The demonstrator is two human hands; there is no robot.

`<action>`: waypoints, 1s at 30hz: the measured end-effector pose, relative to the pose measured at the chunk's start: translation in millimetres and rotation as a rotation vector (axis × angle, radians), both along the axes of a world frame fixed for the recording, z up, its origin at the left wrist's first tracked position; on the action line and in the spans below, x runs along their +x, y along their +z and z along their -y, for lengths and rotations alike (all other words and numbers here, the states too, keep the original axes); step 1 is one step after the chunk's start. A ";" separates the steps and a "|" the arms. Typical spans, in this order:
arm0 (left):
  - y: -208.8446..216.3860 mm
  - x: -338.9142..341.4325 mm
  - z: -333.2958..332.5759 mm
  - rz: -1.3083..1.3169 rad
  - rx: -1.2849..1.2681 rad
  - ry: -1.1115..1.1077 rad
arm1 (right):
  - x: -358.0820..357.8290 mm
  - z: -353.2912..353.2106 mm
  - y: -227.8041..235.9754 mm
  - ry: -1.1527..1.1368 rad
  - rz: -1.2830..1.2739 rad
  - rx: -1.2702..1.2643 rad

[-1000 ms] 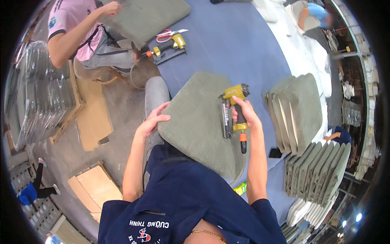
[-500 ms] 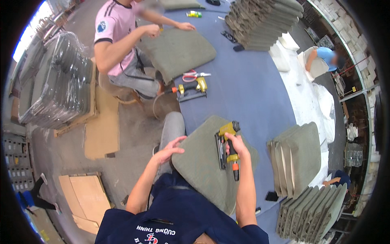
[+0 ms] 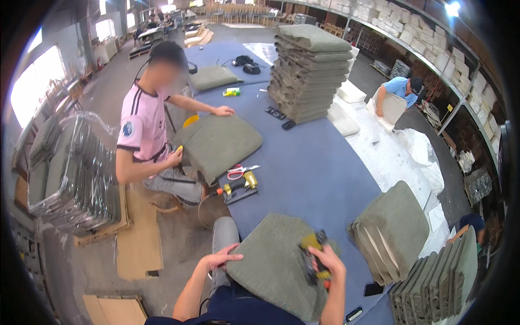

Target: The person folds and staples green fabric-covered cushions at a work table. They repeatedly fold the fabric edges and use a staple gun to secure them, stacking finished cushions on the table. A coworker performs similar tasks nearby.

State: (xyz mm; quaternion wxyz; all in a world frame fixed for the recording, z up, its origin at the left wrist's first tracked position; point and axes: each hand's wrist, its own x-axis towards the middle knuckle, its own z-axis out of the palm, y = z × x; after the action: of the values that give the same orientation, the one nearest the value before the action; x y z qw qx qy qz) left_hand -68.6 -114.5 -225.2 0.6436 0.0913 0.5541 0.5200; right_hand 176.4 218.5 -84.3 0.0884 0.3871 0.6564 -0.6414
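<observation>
A grey-green fabric seat cushion [image 3: 276, 254] lies across my lap and the near edge of the blue table. At its left corner my left hand [image 3: 221, 258] grips the edge, some fingertips hidden beneath. My right hand [image 3: 328, 259] is wrapped round the handle of a yellow and black pneumatic staple gun [image 3: 311, 242], blurred by motion. The tool is over the right part of the cushion; whether its nose touches the fabric I cannot tell.
A second staple gun [image 3: 238, 188] and red-handled scissors [image 3: 238, 172] lie ahead. Beyond them a co-worker in pink handles another cushion [image 3: 222, 142]. Cushions stand to my right [image 3: 390, 233], near a phone [image 3: 373, 289]; a tall cushion stack [image 3: 309, 76] is farther off.
The view has tilted up, showing more of the hall. My right hand has turned the staple gun, which now blurs. My left hand stays at the cushion's left corner. The co-worker's near hand has lowered.
</observation>
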 end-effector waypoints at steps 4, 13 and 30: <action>-32.3 -7.6 5.6 0.115 -0.007 -0.167 | 143.3 -7.3 12.5 -0.170 0.173 0.363; -25.5 -44.6 -52.5 0.082 -0.107 -0.461 | 309.5 71.1 -120.3 -0.576 0.607 0.731; -29.7 32.0 -21.0 0.293 0.009 0.328 | 179.2 49.6 -124.2 -0.804 0.062 -0.122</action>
State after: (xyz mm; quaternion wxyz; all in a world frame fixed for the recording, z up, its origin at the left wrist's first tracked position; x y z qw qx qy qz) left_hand -36.6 -93.6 -254.9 0.6238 -0.0738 0.4597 0.6278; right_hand 355.6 168.9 -208.5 -0.1270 0.6259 0.4107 -0.6507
